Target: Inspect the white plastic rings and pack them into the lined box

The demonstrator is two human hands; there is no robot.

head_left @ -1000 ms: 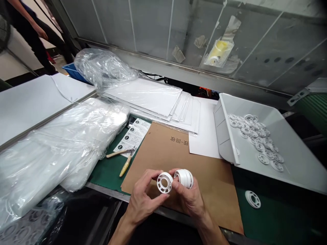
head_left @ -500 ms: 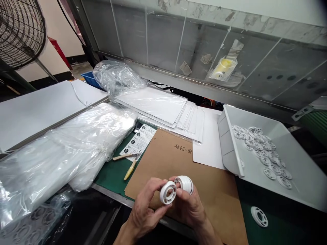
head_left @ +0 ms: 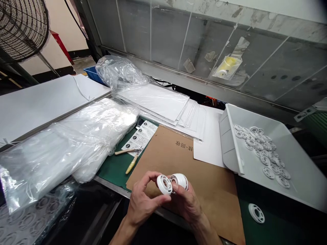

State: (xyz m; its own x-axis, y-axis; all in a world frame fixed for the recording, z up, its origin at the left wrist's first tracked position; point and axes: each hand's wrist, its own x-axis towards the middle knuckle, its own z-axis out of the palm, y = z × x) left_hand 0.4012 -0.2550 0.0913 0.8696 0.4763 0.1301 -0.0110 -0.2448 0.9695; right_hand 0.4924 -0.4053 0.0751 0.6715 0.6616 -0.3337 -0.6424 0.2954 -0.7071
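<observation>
Between the thumb and fingers of my left hand [head_left: 143, 199] is a white slotted plastic ring [head_left: 164, 185], its face tilted toward the right. My right hand [head_left: 188, 200] grips a short stack of similar white rings [head_left: 180, 181], with the thumb at the stack's near opening. The single ring is right beside the stack; whether they touch I cannot tell. Both hands are above the near edge of a brown cardboard sheet [head_left: 163, 153]. Another loose white ring [head_left: 256, 213] lies on the green tabletop at the right.
A grey bin [head_left: 301, 163] of several white rings stands at right. Nippers [head_left: 131, 165] lie by a printed label sheet [head_left: 143, 134]. Clear plastic bags [head_left: 76, 136] cover the left side, white sheets [head_left: 158, 102] the back. A fan [head_left: 22, 27] is at far left.
My left hand has turned the single ring, so its face now points more toward the stack. Both hands have shifted slightly left. The camera view has moved a little.
</observation>
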